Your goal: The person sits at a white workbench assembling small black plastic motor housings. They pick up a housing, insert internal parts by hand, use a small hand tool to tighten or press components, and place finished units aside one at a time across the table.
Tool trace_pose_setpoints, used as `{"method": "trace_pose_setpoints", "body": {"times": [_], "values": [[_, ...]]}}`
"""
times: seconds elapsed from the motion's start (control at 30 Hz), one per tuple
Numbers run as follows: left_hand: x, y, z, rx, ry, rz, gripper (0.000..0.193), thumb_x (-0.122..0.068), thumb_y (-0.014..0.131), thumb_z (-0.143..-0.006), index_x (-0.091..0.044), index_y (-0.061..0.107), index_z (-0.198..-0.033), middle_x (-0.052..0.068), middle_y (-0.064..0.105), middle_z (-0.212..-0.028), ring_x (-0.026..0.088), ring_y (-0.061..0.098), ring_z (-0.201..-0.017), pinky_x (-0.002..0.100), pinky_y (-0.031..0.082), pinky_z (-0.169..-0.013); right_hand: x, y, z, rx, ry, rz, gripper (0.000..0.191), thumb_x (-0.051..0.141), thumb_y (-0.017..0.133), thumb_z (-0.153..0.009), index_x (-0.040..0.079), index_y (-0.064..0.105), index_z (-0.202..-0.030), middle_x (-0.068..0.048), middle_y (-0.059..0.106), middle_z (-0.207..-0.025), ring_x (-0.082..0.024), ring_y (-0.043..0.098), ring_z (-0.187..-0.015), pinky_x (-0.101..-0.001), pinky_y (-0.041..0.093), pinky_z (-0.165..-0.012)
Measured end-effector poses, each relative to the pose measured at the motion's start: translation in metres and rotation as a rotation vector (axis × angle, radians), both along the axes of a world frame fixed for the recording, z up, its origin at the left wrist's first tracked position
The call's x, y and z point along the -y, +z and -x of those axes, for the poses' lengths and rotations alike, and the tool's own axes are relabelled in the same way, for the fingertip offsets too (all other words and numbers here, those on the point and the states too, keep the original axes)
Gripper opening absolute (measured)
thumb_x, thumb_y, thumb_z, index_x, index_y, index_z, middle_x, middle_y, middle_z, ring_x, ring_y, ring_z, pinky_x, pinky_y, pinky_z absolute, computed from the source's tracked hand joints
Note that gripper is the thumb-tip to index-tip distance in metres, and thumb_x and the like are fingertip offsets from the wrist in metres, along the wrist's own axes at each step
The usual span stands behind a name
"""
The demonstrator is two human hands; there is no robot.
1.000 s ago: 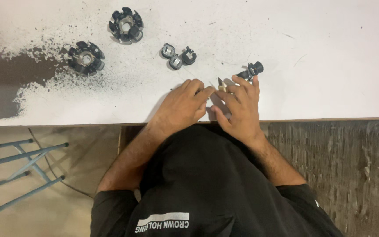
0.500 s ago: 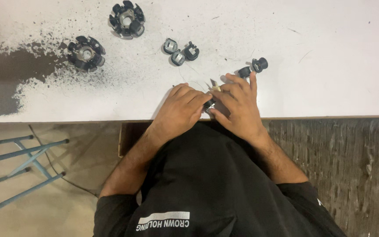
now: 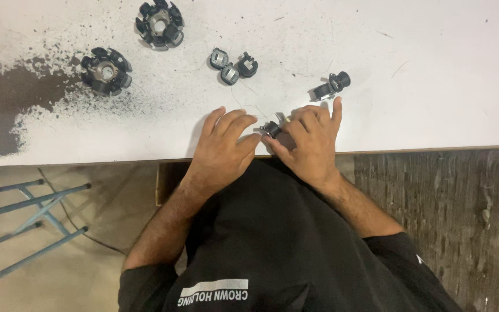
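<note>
2 hands (image 3: 223,147) (image 3: 310,141) rest knuckles-up, each grip pinching 1 small black part (image 3: 271,128).

Premises: a workshop. Evidence: white workbench (image 3: 434,86) fouled with dark metallic dust (image 3: 7,110), loose round wound motor parts (image 3: 106,70) scattered on it, bare concrete floor (image 3: 88,231) beneath.

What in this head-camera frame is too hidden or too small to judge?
- Small dark part: head view, mostly covered by the fingers of the left hand and right hand; its shape and the grip on it are unclear.
- Thin wire near the hands: too fine to trace its ends.
- Three small parts: too small to tell if they touch.
- Table: cut off by the frame's edges.
</note>
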State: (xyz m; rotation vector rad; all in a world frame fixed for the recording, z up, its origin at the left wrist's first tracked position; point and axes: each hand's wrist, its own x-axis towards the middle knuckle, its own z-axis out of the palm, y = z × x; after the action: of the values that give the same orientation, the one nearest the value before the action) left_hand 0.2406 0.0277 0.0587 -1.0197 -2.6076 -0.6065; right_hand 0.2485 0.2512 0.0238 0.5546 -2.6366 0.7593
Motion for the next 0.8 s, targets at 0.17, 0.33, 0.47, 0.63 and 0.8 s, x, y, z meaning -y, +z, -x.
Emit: {"method": "trace_pose_setpoints", "body": {"times": [0.17, 0.33, 0.47, 0.63, 0.8], "values": [[-0.004, -0.015, -0.009, 0.046, 0.095, -0.044, 0.021, -0.016, 0.079, -0.087, -0.01, 0.072, -0.106, 0.01, 0.061, -0.134, 0.028, 0.054, -0.134, 0.057, 0.032, -0.119, -0.005, -0.002, -0.003, -0.002, 0.009, 0.016, 0.042, 0.034, 0.092, -0.08, 0.009, 0.072, -0.107, -0.009, 0.057, -0.111, -0.034, 0.051, -0.121, -0.0709, 0.011, -0.119], [-0.008, -0.023, -0.016, 0.052, 0.169, -0.192, 0.037, -0.036, 0.085, -0.085, -0.008, 0.07, -0.105, 0.012, 0.059, -0.131, 0.031, 0.051, -0.133, 0.061, 0.027, -0.118, -0.011, -0.009, -0.012, -0.047, -0.049, 0.177, 0.023, 0.015, 0.083, -0.089, 0.01, 0.072, -0.109, -0.009, 0.057, -0.111, -0.034, 0.055, -0.129, -0.0633, 0.017, -0.128], [-0.012, -0.03, -0.021, 0.052, 0.206, -0.215, 0.045, -0.044, 0.087, -0.084, -0.007, 0.069, -0.103, 0.011, 0.059, -0.127, 0.03, 0.051, -0.131, 0.062, 0.024, -0.118, -0.011, -0.02, -0.016, -0.076, 0.098, 0.277, 0.025, 0.002, 0.08, -0.092, 0.008, 0.065, -0.112, -0.009, 0.06, -0.109, -0.031, 0.062, -0.126, -0.0602, 0.022, -0.132], [-0.009, -0.037, -0.016, 0.03, 0.224, -0.176, 0.041, -0.033, 0.084, -0.09, -0.006, 0.071, -0.117, 0.008, 0.06, -0.13, 0.026, 0.051, -0.133, 0.058, 0.021, -0.123, -0.003, -0.025, -0.015, -0.053, 0.211, 0.28, 0.032, 0.001, 0.076, -0.087, 0.006, 0.056, -0.111, -0.012, 0.067, -0.108, -0.031, 0.063, -0.12, -0.06, 0.022, -0.128], [-0.009, -0.041, -0.009, 0.009, 0.231, -0.169, 0.025, -0.021, 0.082, -0.094, -0.01, 0.072, -0.114, 0.005, 0.061, -0.128, 0.024, 0.054, -0.131, 0.056, 0.022, -0.124, 0.004, -0.019, -0.012, -0.053, 0.168, 0.251, 0.03, 0.0, 0.077, -0.086, 0.007, 0.061, -0.11, -0.01, 0.068, -0.106, -0.029, 0.064, -0.118, -0.0579, 0.024, -0.128]]}}
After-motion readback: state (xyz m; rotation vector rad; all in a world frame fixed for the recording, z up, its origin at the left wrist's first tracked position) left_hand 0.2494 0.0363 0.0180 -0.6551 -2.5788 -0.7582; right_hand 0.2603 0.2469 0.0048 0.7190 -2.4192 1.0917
